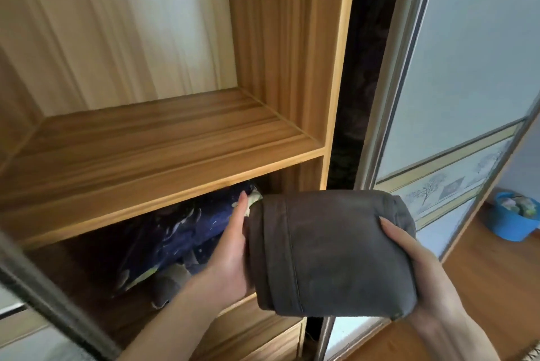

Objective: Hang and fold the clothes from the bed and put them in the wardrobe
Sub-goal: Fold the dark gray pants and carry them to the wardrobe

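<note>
Cloth here is a folded dark grey garment (330,252), thick and rolled into a compact bundle, held in the air in front of the wooden wardrobe (336,68), level with the front edge of its lower shelf compartment. The left hand (230,255) lies flat against the bundle's left end with fingers straight; the right hand (415,270) cups the right end, thumb over the top, fingers hidden beneath. Soft and fairly light by the look of it, the garment would likely spring open if released at one end, so holding both ends as now seems wise. The upper shelf (163,138) is bare wood; a dark blue patterned fabric (175,246) sits in the compartment below. A blue tub (508,223) stands on the floor at right.
</note>
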Demonstrator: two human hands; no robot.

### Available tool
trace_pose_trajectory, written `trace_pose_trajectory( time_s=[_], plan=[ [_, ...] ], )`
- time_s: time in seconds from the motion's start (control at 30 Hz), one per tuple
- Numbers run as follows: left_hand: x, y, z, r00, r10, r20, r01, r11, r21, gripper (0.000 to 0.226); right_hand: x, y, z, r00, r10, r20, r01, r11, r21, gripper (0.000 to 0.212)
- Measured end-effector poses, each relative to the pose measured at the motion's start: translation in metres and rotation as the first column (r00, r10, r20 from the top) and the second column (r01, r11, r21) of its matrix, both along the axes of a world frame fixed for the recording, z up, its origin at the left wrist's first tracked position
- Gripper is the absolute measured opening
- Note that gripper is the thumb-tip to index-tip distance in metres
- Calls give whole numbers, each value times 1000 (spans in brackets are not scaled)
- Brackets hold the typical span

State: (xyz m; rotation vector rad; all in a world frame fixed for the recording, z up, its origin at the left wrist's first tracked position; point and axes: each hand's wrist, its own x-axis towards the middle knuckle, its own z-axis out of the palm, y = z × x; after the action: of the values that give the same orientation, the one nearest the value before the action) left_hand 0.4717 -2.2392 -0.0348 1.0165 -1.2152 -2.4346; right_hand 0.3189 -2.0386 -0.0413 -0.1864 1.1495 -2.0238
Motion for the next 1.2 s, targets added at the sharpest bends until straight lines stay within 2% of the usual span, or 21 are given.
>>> trace_pose_trajectory(
  time_s=[0.1,0.2,0.23,0.27,0.3,0.33,0.4,0.43,0.5,0.53,0.6,0.67,0.77,0.87,1.03,1.13,1.2],
  plan=[
    [36,-16,29,989,-57,-134,55,998,-18,90,5,-27,22,997,72,-28,-72,997,-27,36],
    [42,-33,65,978,-153,-140,123,970,-208,62,11,-55,47,985,152,-86,-157,986,-53,34],
    [52,-44,63,983,-81,-164,24,947,-320,55,12,-64,56,979,175,-106,-183,981,-65,36],
    [53,-57,58,974,102,-203,-171,917,-361,52,13,-74,65,973,196,-124,-206,975,-78,37],
    [55,-63,67,963,202,-180,-255,899,-356,50,14,-83,72,966,214,-141,-228,970,-84,37],
    [49,-66,78,953,259,-154,-299,879,-372,49,15,-93,79,959,233,-159,-249,965,-84,36],
    [45,-71,94,963,270,-20,-246,842,-480,47,16,-110,92,944,268,-192,-286,955,-76,34],
    [49,-78,98,968,245,-53,-237,823,-517,49,17,-118,98,936,286,-206,-306,949,-72,33],
    [68,-75,106,938,247,-242,-311,909,-279,47,17,-132,107,922,314,-226,-336,939,-66,30],
    [71,-75,106,940,167,-297,-254,925,-282,42,17,-139,112,916,325,-234,-348,935,-64,28],
    [76,-75,116,938,216,-271,-271,944,-187,38,18,-152,119,904,350,-244,-373,926,-54,28],
    [83,-73,119,937,232,-261,-294,927,-233,35,17,-165,123,892,386,-236,-406,913,-45,31],
    [81,-90,125,878,404,-257,-467,842,-272,32,16,-186,127,880,422,-217,-438,898,-28,31],
    [80,-108,126,820,518,-245,-573,751,-329,40,11,-210,126,879,424,-218,-436,900,-9,40],
    [76,-143,125,793,579,-192,-602,694,-396,51,-2,-248,119,846,456,-278,-442,890,115,53],
    [70,-162,119,757,639,-139,-620,633,-465,50,-10,-271,114,833,423,-357,-372,905,206,53],
    [65,-172,114,731,673,-113,-619,584,-526,54,-14,-285,112,803,405,-437,-307,910,278,44]
  ],
)
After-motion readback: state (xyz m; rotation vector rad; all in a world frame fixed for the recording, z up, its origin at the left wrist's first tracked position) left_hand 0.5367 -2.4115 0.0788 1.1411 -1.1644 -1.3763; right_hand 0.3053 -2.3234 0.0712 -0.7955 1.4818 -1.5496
